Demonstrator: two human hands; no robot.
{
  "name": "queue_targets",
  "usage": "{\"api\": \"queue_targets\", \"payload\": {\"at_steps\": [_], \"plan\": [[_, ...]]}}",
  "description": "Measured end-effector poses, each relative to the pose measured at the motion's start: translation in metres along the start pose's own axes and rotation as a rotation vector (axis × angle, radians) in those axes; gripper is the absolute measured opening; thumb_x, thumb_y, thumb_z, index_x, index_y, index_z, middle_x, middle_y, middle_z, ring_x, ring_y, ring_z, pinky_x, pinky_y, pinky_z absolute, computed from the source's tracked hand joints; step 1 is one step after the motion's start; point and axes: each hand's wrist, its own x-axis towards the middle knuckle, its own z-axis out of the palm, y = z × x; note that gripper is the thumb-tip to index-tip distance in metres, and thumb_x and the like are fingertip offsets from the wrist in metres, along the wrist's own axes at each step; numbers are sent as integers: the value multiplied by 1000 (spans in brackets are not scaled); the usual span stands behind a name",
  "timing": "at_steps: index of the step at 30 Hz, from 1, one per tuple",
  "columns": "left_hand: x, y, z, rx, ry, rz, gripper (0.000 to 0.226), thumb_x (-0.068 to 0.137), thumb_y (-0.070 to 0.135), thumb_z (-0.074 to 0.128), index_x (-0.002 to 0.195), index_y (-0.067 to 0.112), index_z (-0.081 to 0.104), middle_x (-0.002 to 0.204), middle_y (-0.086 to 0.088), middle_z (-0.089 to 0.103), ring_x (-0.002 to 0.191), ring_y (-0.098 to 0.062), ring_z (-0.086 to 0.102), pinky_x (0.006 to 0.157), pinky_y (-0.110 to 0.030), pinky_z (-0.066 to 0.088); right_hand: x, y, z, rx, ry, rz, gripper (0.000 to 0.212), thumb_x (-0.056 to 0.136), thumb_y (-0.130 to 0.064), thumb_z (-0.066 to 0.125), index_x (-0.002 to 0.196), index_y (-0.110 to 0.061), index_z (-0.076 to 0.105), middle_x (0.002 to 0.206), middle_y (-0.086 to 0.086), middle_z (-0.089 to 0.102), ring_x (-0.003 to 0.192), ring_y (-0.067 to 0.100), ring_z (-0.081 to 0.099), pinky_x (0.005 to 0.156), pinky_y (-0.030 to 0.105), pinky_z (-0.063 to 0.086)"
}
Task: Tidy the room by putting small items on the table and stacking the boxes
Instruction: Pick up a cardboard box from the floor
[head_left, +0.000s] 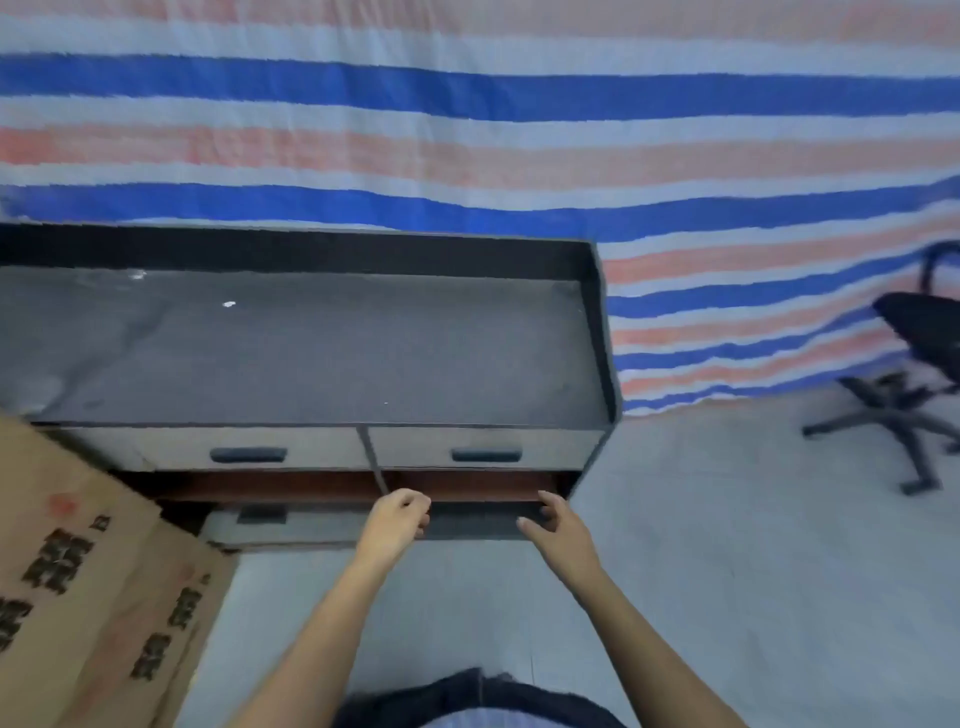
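Your left hand (397, 522) has its fingers curled, knuckles up, at the left end of a dark grey flat panel (478, 519). Whether those fingers actually grip the panel cannot be told. Your right hand (558, 525) is spread loosely at the panel's right end, thumb pointing inward and fingers only slightly bent. It is touching the edge or just short of it. Both bare forearms reach forward from the bottom of the view, above your dark blue trousers (478, 693).

The panel sits low in the right bay of a low grey drawer unit (595, 457), under a reddish-brown board (467, 486). It is too blurred to say whether it is a drawer front. To its left is a pale lower drawer front (260, 519) with a dark handle. Above the board, two pale upper drawers (244, 449) sit side by side, each with a dark handle.

On top lies the dark grey worktop (311, 358), with a raised black rim along its back and right side. A small white scrap (228, 304) lies on it toward the back left.

Two brown cardboard boxes with black printed characters (78, 587) stand on the pale grey floor (727, 545) at your left, just beside the unit's left front. A black swivel office chair (919, 353) stands well apart at the far right. A blue, white and pink striped tarpaulin (467, 130) hangs behind everything.
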Motion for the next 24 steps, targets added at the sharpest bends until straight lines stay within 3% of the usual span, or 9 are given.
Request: {"api": "queue_targets", "payload": {"at_steps": [4, 7, 11, 13, 16, 20, 24], "plan": [[-4, 45, 122, 290, -404, 116, 18, 97, 16, 45, 86, 13, 59, 83, -6, 63, 72, -16, 57, 64, -22, 43, -25, 57, -85, 182, 279, 157, 54, 90, -24, 58, 140, -16, 37, 139, 9, 43, 123, 23, 46, 98, 32, 40], [-10, 84, 194, 355, -536, 206, 20, 97, 14, 45, 82, 11, 57, 82, -9, 59, 65, -16, 52, 57, -23, 39, -60, 99, -133, 357, 542, 267, 52, 90, -25, 58, 138, -17, 39, 137, 7, 44, 118, 20, 47, 94, 29, 40], [-35, 111, 279, 459, -687, 272, 14, 97, 15, 46, 87, 12, 55, 79, -6, 59, 67, -16, 54, 70, -28, 42, -120, 154, -149, 546, 842, 467, 46, 93, -27, 54, 136, -16, 41, 135, 7, 46, 109, 16, 48, 89, 25, 38], [-53, 109, 316, 550, -809, 306, 11, 97, 15, 47, 94, 7, 56, 79, -6, 61, 67, -17, 55, 68, -28, 41, -146, 174, -145, 621, 959, 580, 43, 94, -28, 51, 134, -14, 44, 134, 8, 48, 106, 15, 48, 88, 24, 37], [-84, 92, 360, 731, -1035, 330, 14, 97, 16, 47, 95, 6, 58, 85, -9, 62, 70, -17, 56, 67, -26, 43, -173, 197, -138, 758, 1072, 729, 38, 94, -29, 50, 128, -11, 50, 130, 7, 52, 113, 18, 50, 91, 26, 38], [-104, 84, 403, 933, -1229, 394, 18, 96, 19, 47, 83, 17, 58, 87, -5, 64, 78, -18, 60, 86, -35, 48, -179, 214, -151, 852, 1140, 801, 34, 95, -31, 48, 120, -10, 56, 122, 6, 57, 102, 16, 52, 83, 25, 38], [-99, 111, 454, 913, -1250, 379, 16, 96, 17, 46, 94, 9, 59, 89, -8, 64, 75, -17, 58, 68, -26, 43, -168, 225, -183, 889, 1180, 835, 33, 95, -30, 48, 119, -9, 57, 116, 3, 57, 101, 16, 53, 82, 24, 38]]}}
